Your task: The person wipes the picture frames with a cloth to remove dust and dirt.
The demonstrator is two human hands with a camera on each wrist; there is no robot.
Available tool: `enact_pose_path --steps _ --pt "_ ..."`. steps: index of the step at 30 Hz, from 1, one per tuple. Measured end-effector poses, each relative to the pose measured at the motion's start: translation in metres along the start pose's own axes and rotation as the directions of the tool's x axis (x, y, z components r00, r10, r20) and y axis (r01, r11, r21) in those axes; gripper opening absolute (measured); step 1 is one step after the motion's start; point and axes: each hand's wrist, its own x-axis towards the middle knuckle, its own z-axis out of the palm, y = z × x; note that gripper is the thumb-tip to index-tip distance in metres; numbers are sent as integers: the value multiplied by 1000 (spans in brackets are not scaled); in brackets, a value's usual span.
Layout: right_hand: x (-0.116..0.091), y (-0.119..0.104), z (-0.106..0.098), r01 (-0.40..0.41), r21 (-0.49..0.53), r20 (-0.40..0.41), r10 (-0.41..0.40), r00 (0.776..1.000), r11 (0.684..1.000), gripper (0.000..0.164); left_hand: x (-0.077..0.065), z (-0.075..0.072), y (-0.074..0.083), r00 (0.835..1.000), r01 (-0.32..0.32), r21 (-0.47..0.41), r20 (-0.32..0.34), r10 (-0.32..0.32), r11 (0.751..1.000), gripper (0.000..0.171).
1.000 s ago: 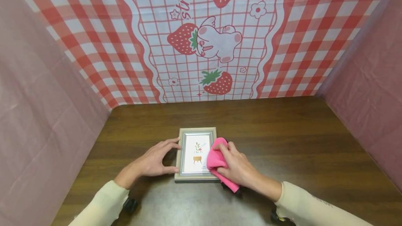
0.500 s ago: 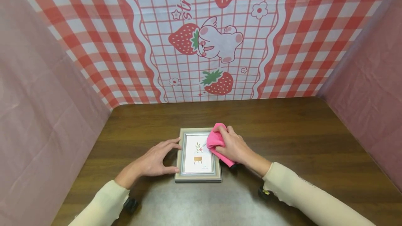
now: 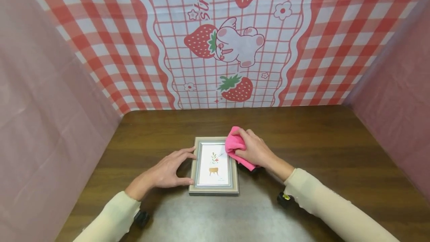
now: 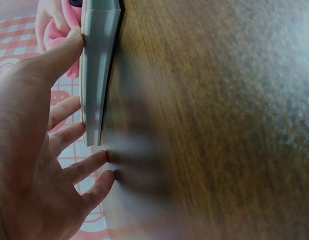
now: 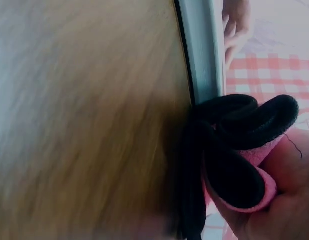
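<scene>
A picture frame (image 3: 215,188) with a pale wooden border lies flat on the table, a plant print (image 3: 214,163) behind its glazing. My left hand (image 3: 168,171) rests at its left edge, thumb and fingertips touching the border; the left wrist view shows the fingers spread along the frame's side (image 4: 99,60). In my right hand (image 3: 255,150) is a bunched pink cloth (image 3: 235,143), gripped between thumb and fingers over the frame's upper right corner. The right wrist view shows black folds of the cloth (image 5: 234,175) against the frame's side. The cloth hides that corner.
The brown wooden table (image 3: 302,133) spreads around the frame. A red-and-white checked strawberry curtain (image 3: 215,66) hangs behind it, with pink cloth walls (image 3: 60,104) at both sides. A dark wrist strap piece (image 3: 285,199) shows under the right sleeve.
My right hand has moved the cloth up along the frame's right border, from the lower right to the upper right corner. The left hand has stayed at the left edge.
</scene>
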Motion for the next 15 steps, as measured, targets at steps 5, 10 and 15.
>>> enact_pose_path --steps 5,10,15 --pt "-6 11 -13 45 -3 -1 -45 999 999 63 1 -1 1 1000 10 -5 12 -10 1000 75" --pt "-12 26 -30 82 -27 -20 -83 996 996 64 1 -1 2 1000 15 -5 17 -15 1000 75" --pt "-19 44 -49 120 -73 -36 -123 992 990 62 2 -1 2 1000 16 -7 19 -16 1000 75"
